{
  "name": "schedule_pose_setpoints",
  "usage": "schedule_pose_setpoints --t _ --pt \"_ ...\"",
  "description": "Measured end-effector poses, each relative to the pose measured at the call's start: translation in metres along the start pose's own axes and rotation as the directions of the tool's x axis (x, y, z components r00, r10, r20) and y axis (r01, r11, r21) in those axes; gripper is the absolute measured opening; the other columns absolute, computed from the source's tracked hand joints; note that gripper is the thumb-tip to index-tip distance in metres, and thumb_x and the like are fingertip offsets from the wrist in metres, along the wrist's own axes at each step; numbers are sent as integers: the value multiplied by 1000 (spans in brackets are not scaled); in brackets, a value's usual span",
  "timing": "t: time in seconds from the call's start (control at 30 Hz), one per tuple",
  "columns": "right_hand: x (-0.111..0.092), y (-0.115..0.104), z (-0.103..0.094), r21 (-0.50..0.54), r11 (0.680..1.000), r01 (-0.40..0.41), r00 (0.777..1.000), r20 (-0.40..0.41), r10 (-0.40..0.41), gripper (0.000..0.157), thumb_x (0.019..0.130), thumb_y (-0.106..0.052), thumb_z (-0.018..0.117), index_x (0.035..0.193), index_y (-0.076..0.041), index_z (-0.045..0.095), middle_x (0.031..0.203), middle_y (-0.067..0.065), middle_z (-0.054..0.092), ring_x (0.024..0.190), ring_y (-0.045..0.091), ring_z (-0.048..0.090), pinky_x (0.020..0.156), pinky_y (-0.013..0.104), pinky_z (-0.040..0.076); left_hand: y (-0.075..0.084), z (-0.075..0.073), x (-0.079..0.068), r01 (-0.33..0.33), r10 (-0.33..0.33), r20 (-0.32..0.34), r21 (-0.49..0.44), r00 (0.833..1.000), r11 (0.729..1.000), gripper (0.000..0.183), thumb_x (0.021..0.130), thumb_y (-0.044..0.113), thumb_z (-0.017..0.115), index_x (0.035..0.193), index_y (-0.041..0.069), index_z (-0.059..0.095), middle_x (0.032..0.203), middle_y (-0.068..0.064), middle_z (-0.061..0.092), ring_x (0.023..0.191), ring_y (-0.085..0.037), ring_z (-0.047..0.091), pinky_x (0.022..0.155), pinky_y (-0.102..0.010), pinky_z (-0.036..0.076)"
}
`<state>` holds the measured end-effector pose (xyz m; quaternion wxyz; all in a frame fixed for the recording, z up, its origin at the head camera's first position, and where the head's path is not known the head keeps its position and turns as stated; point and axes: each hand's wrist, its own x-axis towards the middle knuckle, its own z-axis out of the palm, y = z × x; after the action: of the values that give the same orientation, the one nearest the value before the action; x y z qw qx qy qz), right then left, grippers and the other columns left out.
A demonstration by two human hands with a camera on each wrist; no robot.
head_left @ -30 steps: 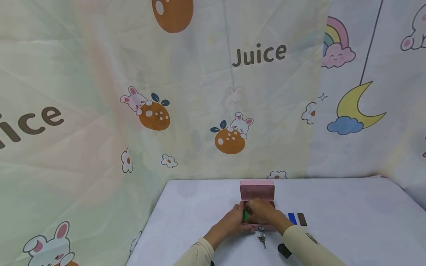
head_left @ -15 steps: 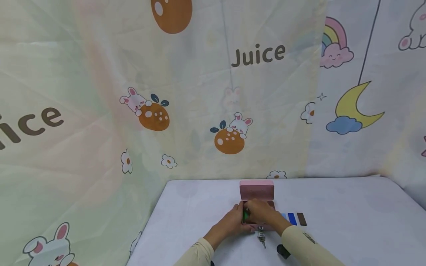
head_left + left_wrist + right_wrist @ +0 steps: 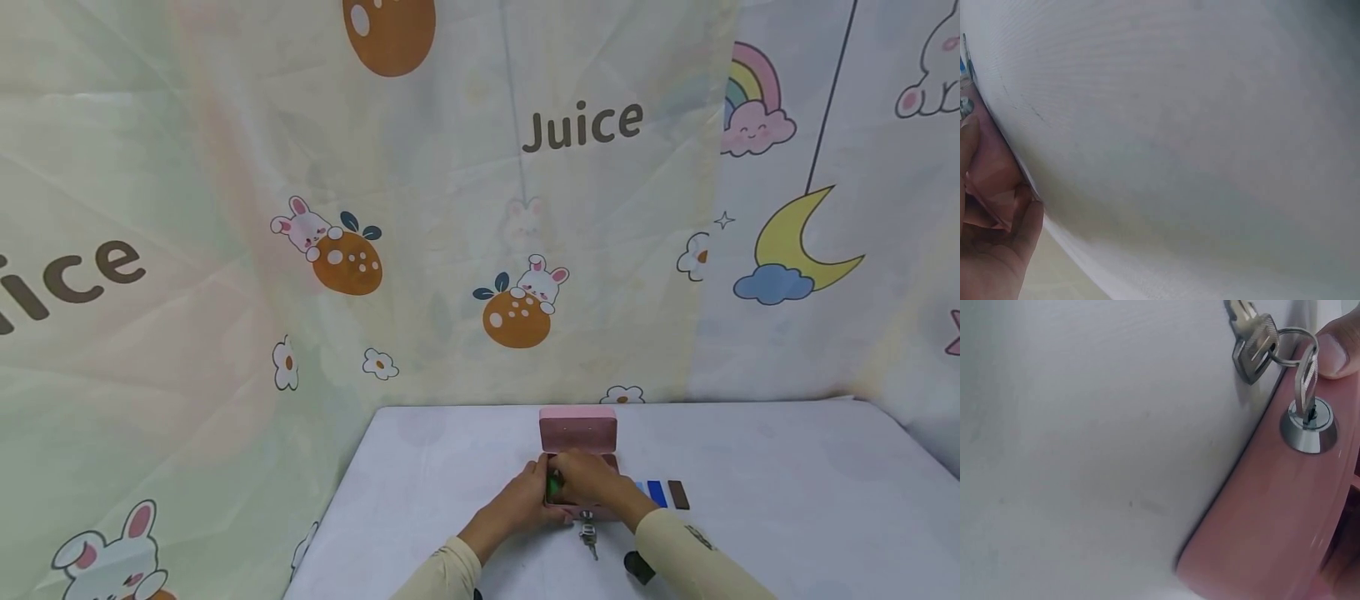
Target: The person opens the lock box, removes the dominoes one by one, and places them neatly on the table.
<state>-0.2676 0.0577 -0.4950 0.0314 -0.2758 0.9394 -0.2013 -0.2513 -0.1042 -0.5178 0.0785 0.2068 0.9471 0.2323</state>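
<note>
A small pink metal lock box (image 3: 577, 433) stands on the table with its lid raised at the back. My left hand (image 3: 521, 500) grips its left side, thumb at the front and fingers along the wall. Into the box reaches my right hand (image 3: 588, 477), its fingertips down inside and largely hidden. Something green (image 3: 553, 487) shows in the box beside those fingers; I cannot tell whether they pinch it. On the front, a key sits in the round lock (image 3: 1310, 428), and a second key (image 3: 1255, 349) hangs from the same ring. The left wrist view shows the box's pink wall (image 3: 997, 159) between thumb and fingers.
Right of the box lie a dark blue strip (image 3: 657, 493), a brown strip (image 3: 678, 494) and a light blue one, partly covered by the right arm. A small black object (image 3: 639, 567) lies near the right sleeve. Printed fabric hangs behind the white-covered table (image 3: 780, 467).
My right hand has shifted slightly left inside the box, covering more of the green thing. The light blue strip shows beside the arm now. My left hand stays put.
</note>
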Motion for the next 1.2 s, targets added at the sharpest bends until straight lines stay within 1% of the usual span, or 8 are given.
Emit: schedule_pose_setpoints --t 0.13,0.33,0.43,0.53,0.6,0.8,0.93,1.2 --pt "-4 0 -4 -13 999 40 999 -19 -40 36 79 -17 85 113 -11 74 97 0 74 79 9 57 79 32 57 0 0 0 -8 8 -6 7 1000 1000 106 77 49 83 156 6 26 138 -14 53 119 -17 60 103 -33 51" --pt "-7 4 -11 4 1000 31 999 -13 -31 30 78 -11 85 106 -9 75 94 3 74 78 12 56 80 36 57 3 -2 -2 -25 26 -16 17 1000 1000 104 78 47 84 156 9 26 134 -14 55 115 -16 61 101 -33 52" --pt "-9 7 -11 19 999 42 999 -14 -42 31 77 -14 86 104 -8 74 87 1 71 75 12 55 74 32 55 4 -2 -2 -41 42 -30 22 999 999 103 77 46 85 154 10 27 129 -13 57 110 -15 62 99 -32 53" --pt "-10 11 -11 20 998 66 998 -21 -65 30 77 -19 87 101 -8 73 78 -3 66 70 10 51 64 25 47 4 -3 -2 -55 56 -39 23 998 998 103 76 45 86 153 9 28 125 -12 58 106 -13 62 96 -31 54" --pt "-10 12 -10 14 997 81 996 -27 -81 31 77 -21 87 100 -8 72 76 -5 64 68 8 50 61 23 44 4 -4 -3 -55 55 -37 18 998 998 104 76 45 86 154 7 28 125 -13 58 105 -12 61 96 -30 54" --pt "-12 14 -12 5 993 118 992 -45 -117 36 75 -21 89 105 -8 72 80 -3 67 70 8 50 63 23 44 5 -4 -3 -35 36 -31 12 999 999 105 76 45 86 155 7 27 127 -13 57 107 -12 61 98 -31 53" --pt "-12 14 -14 15 993 116 992 -42 -115 39 75 -19 89 108 -8 73 80 -3 67 71 8 50 64 22 44 5 -3 -3 -27 28 -31 21 999 999 104 76 45 86 154 8 28 127 -12 57 108 -13 61 98 -32 53" --pt "-12 17 -15 9 992 123 992 -44 -122 38 75 -20 89 108 -8 73 80 -3 68 70 7 50 64 22 44 5 -3 -2 -18 19 -23 26 1000 999 105 76 45 86 155 8 27 128 -13 57 109 -14 62 99 -33 53"
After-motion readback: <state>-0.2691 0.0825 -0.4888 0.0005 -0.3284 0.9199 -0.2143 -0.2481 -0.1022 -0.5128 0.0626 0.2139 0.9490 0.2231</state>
